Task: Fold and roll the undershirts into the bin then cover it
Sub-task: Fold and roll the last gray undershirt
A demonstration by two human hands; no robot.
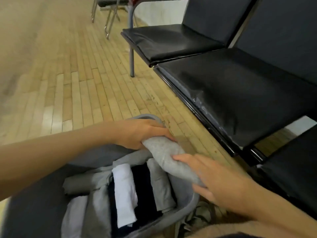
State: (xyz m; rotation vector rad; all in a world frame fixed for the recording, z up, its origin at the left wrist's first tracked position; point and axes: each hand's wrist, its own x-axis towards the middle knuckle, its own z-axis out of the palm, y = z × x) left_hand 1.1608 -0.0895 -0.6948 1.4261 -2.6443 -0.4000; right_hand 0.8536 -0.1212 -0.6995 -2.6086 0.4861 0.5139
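Over a wood-strip floor [72, 79] beside black padded seats [240, 93], the left hand [137, 134] grips one end of a rolled grey undershirt [171, 158] above the grey bin [190, 201], the right hand [221, 184] resting straight fingers [187, 159] on it.

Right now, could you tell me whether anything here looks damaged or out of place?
Yes: the nearest black bench seat looks worn, with whitish scuffing along its front edge. The rolled grey undershirt and the bin look orderly.
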